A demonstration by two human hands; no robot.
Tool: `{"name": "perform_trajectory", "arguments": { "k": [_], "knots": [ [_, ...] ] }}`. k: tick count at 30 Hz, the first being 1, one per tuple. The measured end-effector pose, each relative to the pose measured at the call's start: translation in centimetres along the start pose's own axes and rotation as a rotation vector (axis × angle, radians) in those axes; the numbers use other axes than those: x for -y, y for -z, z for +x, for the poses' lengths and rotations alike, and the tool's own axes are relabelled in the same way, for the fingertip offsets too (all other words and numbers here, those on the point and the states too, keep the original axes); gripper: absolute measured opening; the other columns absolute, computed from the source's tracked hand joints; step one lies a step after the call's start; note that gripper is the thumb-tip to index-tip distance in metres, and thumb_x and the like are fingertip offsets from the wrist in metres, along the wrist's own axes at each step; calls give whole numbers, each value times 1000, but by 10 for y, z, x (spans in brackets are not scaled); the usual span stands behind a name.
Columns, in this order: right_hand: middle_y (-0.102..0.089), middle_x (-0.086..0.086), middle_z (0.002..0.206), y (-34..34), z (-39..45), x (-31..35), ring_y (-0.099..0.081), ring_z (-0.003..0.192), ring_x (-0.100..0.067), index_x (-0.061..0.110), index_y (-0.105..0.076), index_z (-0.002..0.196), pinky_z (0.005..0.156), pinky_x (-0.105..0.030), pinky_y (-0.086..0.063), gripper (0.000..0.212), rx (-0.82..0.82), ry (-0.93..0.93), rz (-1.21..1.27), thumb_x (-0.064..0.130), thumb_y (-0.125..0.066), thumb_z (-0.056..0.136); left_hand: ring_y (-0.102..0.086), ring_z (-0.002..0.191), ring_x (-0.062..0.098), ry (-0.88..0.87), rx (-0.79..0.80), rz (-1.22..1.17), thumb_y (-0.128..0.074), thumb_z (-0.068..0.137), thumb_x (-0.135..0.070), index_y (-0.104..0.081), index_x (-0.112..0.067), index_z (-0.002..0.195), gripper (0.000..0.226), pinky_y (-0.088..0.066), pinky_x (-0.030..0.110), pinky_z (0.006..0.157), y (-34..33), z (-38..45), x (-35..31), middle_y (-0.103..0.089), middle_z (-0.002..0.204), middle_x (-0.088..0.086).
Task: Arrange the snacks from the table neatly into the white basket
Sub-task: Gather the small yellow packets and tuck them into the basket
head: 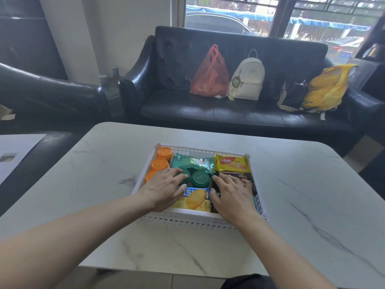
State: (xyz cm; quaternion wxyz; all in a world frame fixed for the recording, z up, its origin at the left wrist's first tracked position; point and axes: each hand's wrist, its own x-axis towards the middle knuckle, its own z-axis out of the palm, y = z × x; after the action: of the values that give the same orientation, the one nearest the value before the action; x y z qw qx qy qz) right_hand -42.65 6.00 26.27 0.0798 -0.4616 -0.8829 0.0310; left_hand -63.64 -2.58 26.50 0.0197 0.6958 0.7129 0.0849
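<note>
One white basket (187,218) sits on the table (312,195). Inside it are three orange-lidded tubs (165,152) in a row along the left wall, two green-lidded tubs (200,178) near the middle, one teal packet (191,162) at the far wall, one yellow wafer pack (232,163) in the far right corner, one dark packet (243,178) by the right wall, and one blue-and-yellow biscuit pack (195,198) at the near wall. Two hands rest in the basket: the left hand (164,187) and the right hand (231,195).

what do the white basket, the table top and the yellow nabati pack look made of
White perforated basket: apparently moulded plastic, matte, with rows of punched holes. White table top: marble-look, smooth and glossy, grey veins; possibly stone or laminate. Yellow nabati wafer pack: shiny printed plastic film, crinkled.
</note>
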Motion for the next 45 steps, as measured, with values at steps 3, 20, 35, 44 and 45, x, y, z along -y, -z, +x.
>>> {"name": "perform_trajectory", "arguments": {
  "k": [3,20,35,44,45],
  "knots": [
    [-40,9,155,1,-1,1,-33,143,-17,37,-37,149,113,-46,-20,53,-28,6,1,51,-32,98,-45,128,17,8,-10,-1,-29,103,-43,-41,-22,146,50,-37,34,106,1,-1,0,-47,144,2],
    [-47,5,149,4,1,-13,-33,141,-18,28,-45,146,120,-41,-12,53,-121,-76,-58,45,-30,98,-42,133,15,8,-62,20,-30,103,-41,-44,-23,146,49,-34,33,109,-3,-10,0,-47,146,-1],
    [-37,-1,156,13,23,-24,-25,147,-22,25,-38,147,122,-55,2,53,52,-165,-22,44,-22,101,-31,143,15,40,-54,27,-29,103,-42,-36,-22,152,53,-26,32,114,-7,-16,-6,-37,156,0],
    [-36,1,158,3,-12,-41,-31,144,-18,21,-28,156,123,-41,-16,57,-167,-199,55,41,-28,103,-20,149,15,168,-157,19,-22,102,-46,-32,-27,154,56,-12,31,122,-6,-40,-5,-33,159,-3],
    [-38,-1,156,1,-17,-43,-34,142,-20,19,-29,156,121,-41,-22,57,-172,-223,80,40,-28,103,-22,149,18,217,-186,43,-15,98,-48,-34,-27,153,62,-14,34,122,-4,-44,-6,-34,159,-2]
  ]
}}
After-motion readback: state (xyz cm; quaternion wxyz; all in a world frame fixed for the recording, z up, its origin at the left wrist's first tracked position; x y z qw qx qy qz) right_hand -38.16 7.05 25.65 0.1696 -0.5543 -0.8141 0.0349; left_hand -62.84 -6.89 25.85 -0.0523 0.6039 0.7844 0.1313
